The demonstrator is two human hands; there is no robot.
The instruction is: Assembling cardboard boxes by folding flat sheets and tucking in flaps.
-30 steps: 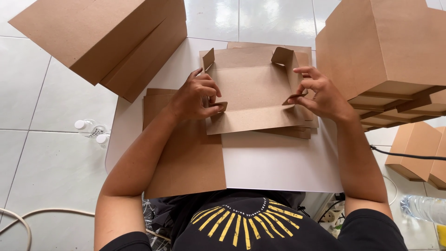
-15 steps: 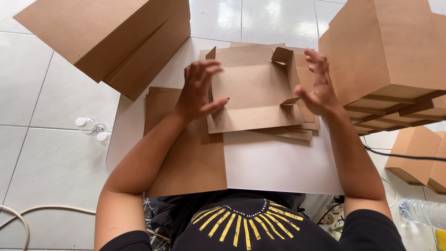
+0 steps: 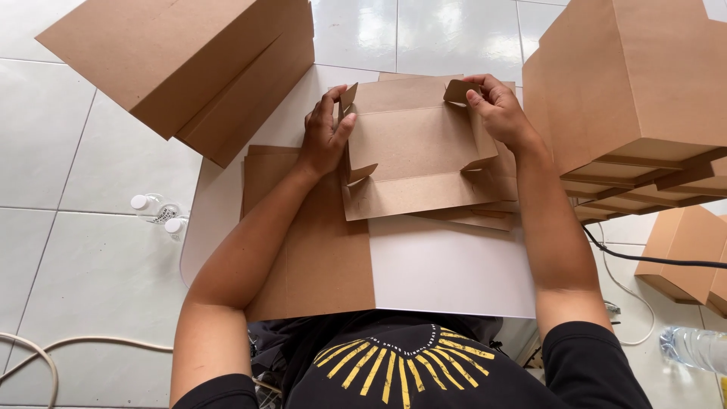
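Both hands have shifted to the far corners — left hand (image 3: 324, 136) and right hand (image 3: 496, 110) now pinch the flat brown cardboard box blank's (image 3: 413, 151) upright tabs, so folding proceeds.

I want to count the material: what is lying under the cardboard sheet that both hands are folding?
Under the cardboard sheet lie more flat brown sheets; only their edges stick out at the right. Below them is the white table. How many sheets there are is hidden.
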